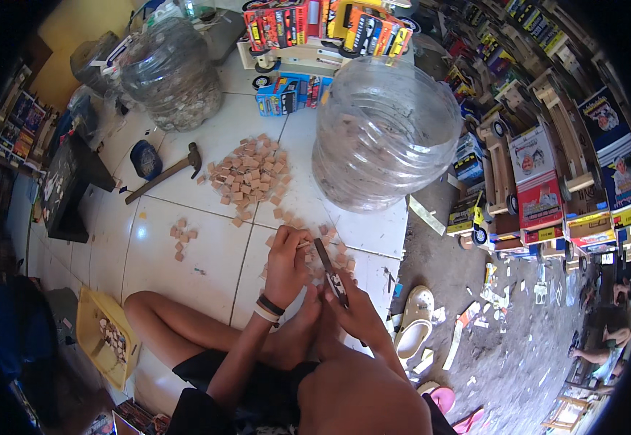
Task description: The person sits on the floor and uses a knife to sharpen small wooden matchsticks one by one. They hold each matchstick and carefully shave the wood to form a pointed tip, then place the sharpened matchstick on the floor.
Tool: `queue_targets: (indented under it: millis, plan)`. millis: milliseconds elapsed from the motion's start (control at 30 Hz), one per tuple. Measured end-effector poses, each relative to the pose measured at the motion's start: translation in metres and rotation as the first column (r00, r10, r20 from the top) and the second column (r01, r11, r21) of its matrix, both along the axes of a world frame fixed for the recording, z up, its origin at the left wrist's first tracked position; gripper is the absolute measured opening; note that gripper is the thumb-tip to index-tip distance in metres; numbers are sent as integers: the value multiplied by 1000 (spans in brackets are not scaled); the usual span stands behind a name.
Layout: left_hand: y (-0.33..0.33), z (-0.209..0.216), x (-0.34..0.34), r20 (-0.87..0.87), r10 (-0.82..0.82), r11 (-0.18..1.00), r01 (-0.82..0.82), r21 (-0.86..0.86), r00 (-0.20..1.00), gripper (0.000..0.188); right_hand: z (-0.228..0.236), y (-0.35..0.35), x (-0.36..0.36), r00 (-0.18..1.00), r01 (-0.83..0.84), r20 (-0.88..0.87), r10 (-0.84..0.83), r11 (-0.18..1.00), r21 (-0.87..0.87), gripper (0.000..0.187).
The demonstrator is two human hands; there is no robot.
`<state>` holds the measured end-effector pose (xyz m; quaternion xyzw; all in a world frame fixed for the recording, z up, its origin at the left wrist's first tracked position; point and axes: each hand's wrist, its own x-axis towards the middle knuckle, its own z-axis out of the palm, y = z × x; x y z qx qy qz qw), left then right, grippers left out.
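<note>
Both my hands are together above the tile floor, in front of my crossed legs. My left hand (289, 262) is closed, pinching a small pale wooden piece (304, 245) that its fingers partly cover. In my right hand (359, 312) is a long, dark, narrow tool (323, 255) with a black-and-white patterned part; its exact kind is unclear. The tool's upper end points away from me, close beside the left fingertips. Small square wooden blocks lie loose under and around my hands. Beyond them is a larger heap of wooden blocks (252, 172).
A hammer (167, 172) and a dark blue rounded object (145, 159) lie left of the heap. A large clear plastic container (384, 138) stands far right. Toy trucks (330, 32) stand behind. At left sits a yellow bin (91, 355); a clog (415, 319) rests right, below the tile edge.
</note>
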<state>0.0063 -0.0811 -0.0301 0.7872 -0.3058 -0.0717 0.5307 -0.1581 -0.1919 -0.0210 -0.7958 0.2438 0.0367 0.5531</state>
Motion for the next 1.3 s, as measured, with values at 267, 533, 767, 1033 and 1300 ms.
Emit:
queue_targets:
  millis: [267,533,767,1033,1300]
  plan:
    - [-11,4,-3,9,-31,999,31,-33,999,29,24,-2,-1,999,37,-35,-36,999,23,51]
    - [-7,2,-5,-122,-45,979,19,-204,992,26,26,-1,-4,999,40,-29,-37,992,119,50]
    - [-2,-1,-16,-24,75,987,-78,-139,997,22,11,7,-6,999,30,31,-29,999,-36,53]
    - [-2,11,-20,76,132,983,-120,-139,988,23,25,16,-2,998,56,12,-55,994,-93,49]
    - [6,10,-16,-192,72,952,-125,-281,979,23,25,16,-4,990,11,140,-10,1000,-9,50]
